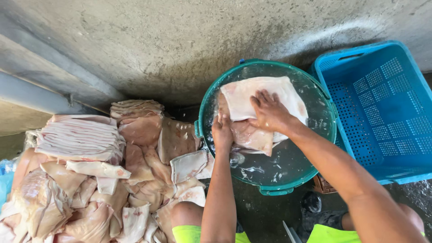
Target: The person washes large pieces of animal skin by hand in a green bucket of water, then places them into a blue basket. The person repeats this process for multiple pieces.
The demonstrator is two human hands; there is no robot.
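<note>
Both hands worked in the green tub (207, 108) of water: the right hand (270, 112) lay spread flat on a pale slab of pork skin (252, 92), while the left hand (222, 132) gripped its lower edge, fingertips hidden behind the meat. A heap of similar slabs (103, 175) ran off the left and bottom edges, and the blue perforated crate (387, 108) was cut off at the right.

To our left we see a large heap of pale pink raw skin slabs (103, 180), some stacked flat in neat layers, others crumpled. At far right we note a blue perforated plastic crate (382, 108) standing on the wet grey concrete floor (171, 40). A grey concrete ledge (40, 85) runs along the upper left.
</note>
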